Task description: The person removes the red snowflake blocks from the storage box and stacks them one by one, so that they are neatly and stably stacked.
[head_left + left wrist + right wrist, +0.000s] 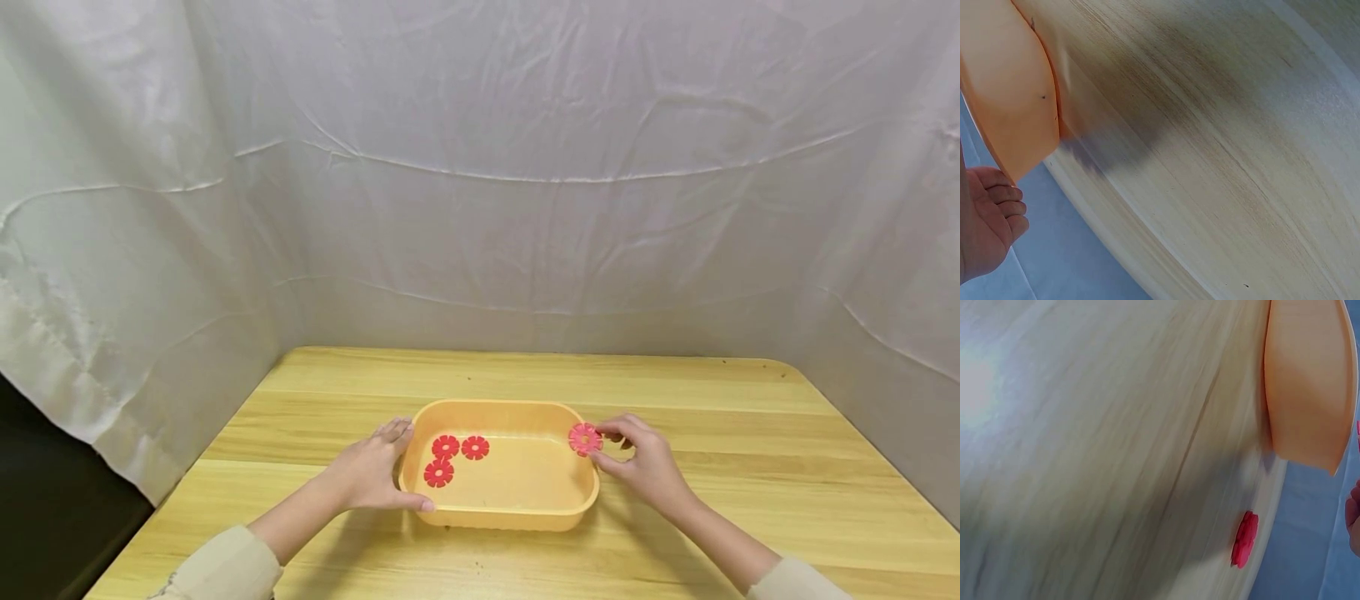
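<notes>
A shallow orange plastic basin (pixel 517 521) sits on the table, with several red flower-shaped interlocking discs (pixel 476 447) lying flat at its left end. My left hand (pixel 375 471) holds the basin's left end, thumb along the near rim and fingers at the far left corner. In the left wrist view those fingers (pixel 1007 203) curl by the rim. My right hand (pixel 647 462) pinches a pinkish-red flower-shaped disc (pixel 585 439) between thumb and fingers, over the basin's right rim. In the right wrist view, red discs (pixel 1245 539) lie on the table beyond the basin; the head view hides them behind that hand.
The wood-grain table (pixel 750 467) extends around the basin on all sides. Pale cloth (pixel 540 250) hangs behind it and along both sides. A dark area (pixel 60 500) shows at the lower left, past the table edge.
</notes>
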`<state>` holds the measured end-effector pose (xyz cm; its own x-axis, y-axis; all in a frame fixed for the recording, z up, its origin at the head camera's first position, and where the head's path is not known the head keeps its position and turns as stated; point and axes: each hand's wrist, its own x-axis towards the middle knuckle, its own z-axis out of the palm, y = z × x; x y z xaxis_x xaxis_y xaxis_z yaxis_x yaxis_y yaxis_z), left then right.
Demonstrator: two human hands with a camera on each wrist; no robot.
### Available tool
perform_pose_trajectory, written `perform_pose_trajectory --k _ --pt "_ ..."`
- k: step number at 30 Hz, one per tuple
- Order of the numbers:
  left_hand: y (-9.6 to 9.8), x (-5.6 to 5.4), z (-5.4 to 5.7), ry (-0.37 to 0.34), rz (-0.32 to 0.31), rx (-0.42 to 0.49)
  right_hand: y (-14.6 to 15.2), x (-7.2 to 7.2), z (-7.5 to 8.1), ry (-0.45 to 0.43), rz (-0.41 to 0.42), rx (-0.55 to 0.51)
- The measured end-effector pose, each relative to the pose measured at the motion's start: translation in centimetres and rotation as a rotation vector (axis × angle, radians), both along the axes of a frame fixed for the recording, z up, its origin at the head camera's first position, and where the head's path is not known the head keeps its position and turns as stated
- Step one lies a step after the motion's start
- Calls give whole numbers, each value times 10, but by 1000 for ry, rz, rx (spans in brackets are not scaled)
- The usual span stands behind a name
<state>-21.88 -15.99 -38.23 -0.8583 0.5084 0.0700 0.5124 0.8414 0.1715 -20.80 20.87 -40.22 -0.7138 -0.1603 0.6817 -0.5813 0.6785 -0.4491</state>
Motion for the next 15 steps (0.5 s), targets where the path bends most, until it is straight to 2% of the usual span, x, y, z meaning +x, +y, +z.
perform_pose_trajectory --k 7,15 --pt "0 0 -1 12 0 -6 9 3 -1 38 -7 2" --pt "0 1 0 6 4 -2 21 4 -6 18 -47 22"
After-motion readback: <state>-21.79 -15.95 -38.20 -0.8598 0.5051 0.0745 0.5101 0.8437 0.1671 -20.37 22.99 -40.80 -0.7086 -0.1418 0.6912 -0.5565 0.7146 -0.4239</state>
